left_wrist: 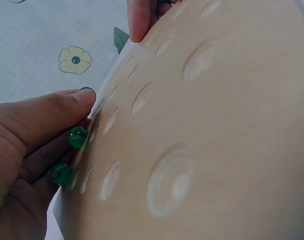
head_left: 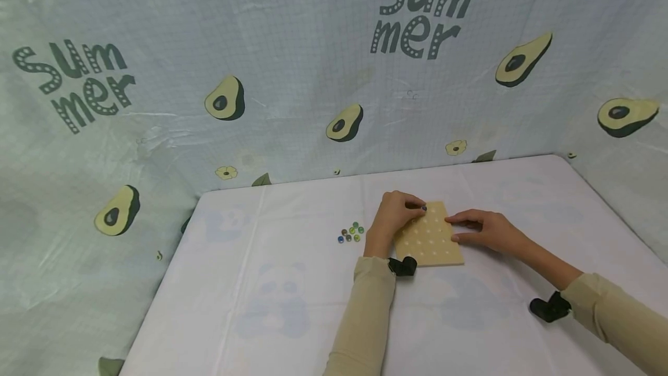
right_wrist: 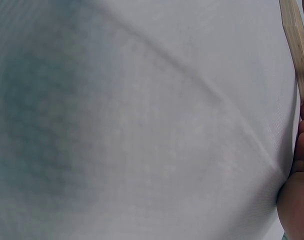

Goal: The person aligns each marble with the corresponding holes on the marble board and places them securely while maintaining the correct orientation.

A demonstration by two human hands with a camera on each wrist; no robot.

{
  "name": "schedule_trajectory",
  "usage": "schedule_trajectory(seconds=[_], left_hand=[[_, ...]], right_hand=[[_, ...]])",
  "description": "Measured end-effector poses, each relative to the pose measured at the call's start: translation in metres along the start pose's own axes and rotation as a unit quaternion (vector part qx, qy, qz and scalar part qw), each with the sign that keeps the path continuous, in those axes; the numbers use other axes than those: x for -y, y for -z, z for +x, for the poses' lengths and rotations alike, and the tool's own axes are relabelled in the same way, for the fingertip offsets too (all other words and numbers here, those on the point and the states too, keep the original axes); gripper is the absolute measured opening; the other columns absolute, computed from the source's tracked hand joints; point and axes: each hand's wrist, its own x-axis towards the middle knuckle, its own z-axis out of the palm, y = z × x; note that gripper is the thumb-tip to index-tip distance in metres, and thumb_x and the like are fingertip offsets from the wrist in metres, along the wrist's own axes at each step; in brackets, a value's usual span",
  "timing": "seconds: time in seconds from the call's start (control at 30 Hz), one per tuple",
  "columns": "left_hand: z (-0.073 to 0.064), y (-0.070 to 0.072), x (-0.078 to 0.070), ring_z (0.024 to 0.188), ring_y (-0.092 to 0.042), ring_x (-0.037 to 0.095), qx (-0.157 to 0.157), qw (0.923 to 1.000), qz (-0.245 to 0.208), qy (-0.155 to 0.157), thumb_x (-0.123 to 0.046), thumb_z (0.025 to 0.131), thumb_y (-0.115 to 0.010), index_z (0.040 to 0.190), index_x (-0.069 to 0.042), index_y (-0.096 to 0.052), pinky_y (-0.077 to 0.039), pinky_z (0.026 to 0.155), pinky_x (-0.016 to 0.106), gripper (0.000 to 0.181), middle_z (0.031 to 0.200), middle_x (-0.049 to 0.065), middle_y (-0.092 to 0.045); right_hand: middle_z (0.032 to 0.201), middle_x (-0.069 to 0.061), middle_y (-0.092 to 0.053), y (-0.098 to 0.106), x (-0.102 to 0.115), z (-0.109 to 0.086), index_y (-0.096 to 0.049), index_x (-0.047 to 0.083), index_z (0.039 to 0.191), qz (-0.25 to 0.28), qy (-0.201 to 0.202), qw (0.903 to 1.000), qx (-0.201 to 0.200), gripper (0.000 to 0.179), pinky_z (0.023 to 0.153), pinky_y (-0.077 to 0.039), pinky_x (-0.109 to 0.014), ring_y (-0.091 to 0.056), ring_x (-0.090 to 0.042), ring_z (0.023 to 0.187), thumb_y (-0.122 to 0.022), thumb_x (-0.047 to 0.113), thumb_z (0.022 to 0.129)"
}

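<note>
Wooden dimpled board (head_left: 434, 247) on tbl (head_left: 209, 318), short of far edge. L hand (head_left: 394, 214) pinches dark marble (head_left: 424, 208) nr board's far-L corner, thumb + fingertip nearly together; R hand (head_left: 490, 230), fingers parted, touches board's R edge. Loose marbles (head_left: 352, 230) off L edge.
</note>
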Motion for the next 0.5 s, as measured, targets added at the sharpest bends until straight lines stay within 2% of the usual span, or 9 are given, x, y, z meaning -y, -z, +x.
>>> schedule_trajectory(seconds=[0.3,0.5], left_hand=[[0.001,0.003,0.001,0.099,-0.066,0.006,0.008,0.9999,-0.009,0.002,-0.024,0.090,-0.079,0.107,-0.018,-0.082,-0.052,0.084,0.018,0.018,0.106,-0.007,-0.077],[0.004,0.014,0.001,0.105,-0.065,0.006,0.052,0.9985,-0.008,-0.014,-0.025,0.092,-0.078,0.111,-0.018,-0.081,-0.052,0.092,0.021,0.020,0.109,-0.007,-0.076]], right_hand=[[0.133,-0.005,-0.067,0.001,0.000,0.002,-0.069,0.020,0.132,-0.005,0.001,1.0000,0.001,0.056,0.100,-0.051,-0.050,-0.060,-0.030,0.126,-0.077,0.052,0.087],[0.134,-0.007,-0.067,0.000,0.000,0.002,-0.070,0.020,0.132,-0.004,-0.007,1.0000,0.002,0.057,0.100,-0.051,-0.051,-0.060,-0.032,0.126,-0.077,0.052,0.086]])
